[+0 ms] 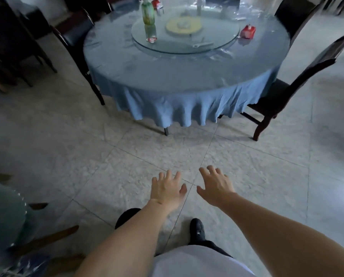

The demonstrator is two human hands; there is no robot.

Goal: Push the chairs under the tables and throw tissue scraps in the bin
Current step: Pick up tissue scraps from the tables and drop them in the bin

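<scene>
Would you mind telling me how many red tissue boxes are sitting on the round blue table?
2. One red tissue box sits on the right side of the round blue table; the other red tissue box is at the far edge behind the green bottle. More may lie out of frame.

A restaurant dining room: a large round bench [183,76] draped in a blue cloth carries a glass turntable [184,37], a green bottle [147,12] and a red tissue box [247,32]. Dark wooden chairs [299,80] stand around it on a pale tiled floor [67,146].
</scene>
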